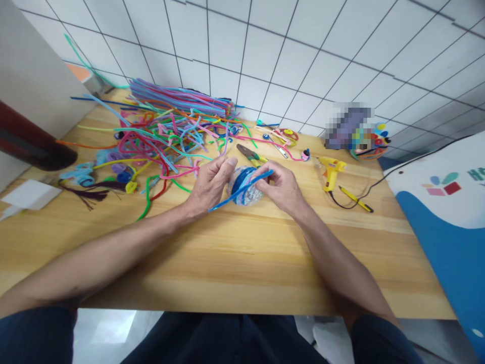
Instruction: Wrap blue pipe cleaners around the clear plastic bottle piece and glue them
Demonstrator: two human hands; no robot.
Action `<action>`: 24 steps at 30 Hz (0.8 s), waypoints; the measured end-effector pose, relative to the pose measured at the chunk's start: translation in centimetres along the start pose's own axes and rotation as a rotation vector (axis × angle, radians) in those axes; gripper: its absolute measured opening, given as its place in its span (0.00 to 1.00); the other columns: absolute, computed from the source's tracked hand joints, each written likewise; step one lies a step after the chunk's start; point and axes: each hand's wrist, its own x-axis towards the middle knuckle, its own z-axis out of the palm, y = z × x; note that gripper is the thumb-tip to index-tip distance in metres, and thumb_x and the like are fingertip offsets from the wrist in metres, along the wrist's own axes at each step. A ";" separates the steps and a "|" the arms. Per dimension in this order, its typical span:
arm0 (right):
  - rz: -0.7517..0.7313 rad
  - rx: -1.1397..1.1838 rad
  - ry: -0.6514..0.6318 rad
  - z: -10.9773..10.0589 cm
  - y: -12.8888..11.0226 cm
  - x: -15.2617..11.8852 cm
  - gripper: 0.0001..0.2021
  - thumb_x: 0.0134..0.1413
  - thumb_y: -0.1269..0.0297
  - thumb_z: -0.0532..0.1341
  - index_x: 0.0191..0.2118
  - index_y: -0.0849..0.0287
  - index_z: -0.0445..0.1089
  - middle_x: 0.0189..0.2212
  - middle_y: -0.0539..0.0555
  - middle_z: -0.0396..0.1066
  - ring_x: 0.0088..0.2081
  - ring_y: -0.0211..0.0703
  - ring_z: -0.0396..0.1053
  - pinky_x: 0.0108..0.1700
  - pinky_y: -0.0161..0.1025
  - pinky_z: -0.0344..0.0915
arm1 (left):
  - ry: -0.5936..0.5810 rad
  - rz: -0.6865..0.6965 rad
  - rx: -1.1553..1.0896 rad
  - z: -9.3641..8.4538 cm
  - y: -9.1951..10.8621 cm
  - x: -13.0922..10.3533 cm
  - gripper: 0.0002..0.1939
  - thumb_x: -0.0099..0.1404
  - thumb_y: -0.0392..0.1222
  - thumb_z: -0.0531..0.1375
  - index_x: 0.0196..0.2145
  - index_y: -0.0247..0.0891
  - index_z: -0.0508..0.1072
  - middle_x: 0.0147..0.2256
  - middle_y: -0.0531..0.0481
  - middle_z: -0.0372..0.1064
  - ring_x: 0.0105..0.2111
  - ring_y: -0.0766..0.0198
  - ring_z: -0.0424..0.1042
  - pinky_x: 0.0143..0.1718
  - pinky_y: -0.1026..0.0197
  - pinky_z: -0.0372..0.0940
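A bright blue pipe cleaner [237, 194] slants across the front of a round ball [246, 196] in blue, white and pale purple. My right hand [283, 188] pinches the pipe cleaner near its upper right end, against the ball's right side. My left hand [212, 183] lies along the ball's left edge, fingers curled in and thumb pointing up. What its fingers grip is hidden. The pipe cleaner's lower left end sticks out in front of that hand. Just behind the ball, pliers [248, 153] with yellow and green handles lie on the table.
Tangled coloured pipe cleaners [151, 136] cover the table's [227, 263] back left, before a thick bundle [178, 97]. At right are a yellow glue gun [331, 172] with a black cord and a yellow cutter [356, 198]. A colourful craft piece [369, 141] stands by the tiled wall.
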 end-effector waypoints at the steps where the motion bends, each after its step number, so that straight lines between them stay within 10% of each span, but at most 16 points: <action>1: -0.003 0.000 0.001 0.0 0.0 0.0 0.03 0.57 0.62 0.68 0.35 0.54 0.76 0.29 0.48 0.73 0.31 0.41 0.66 0.36 0.40 0.62 | -0.010 0.012 0.003 0.0 0.0 -0.1 0.33 0.75 0.71 0.60 0.26 0.42 0.62 0.23 0.56 0.57 0.24 0.65 0.56 0.28 0.58 0.57; 24: -0.035 0.002 -0.008 0.1 0.0 0.0 0.04 0.58 0.63 0.69 0.34 0.55 0.75 0.29 0.47 0.71 0.31 0.40 0.65 0.37 0.40 0.61 | -0.069 0.044 -0.098 -0.2 -1.0 0.3 0.23 0.74 0.65 0.65 0.38 0.42 0.70 0.29 0.56 0.63 0.27 0.66 0.62 0.29 0.62 0.61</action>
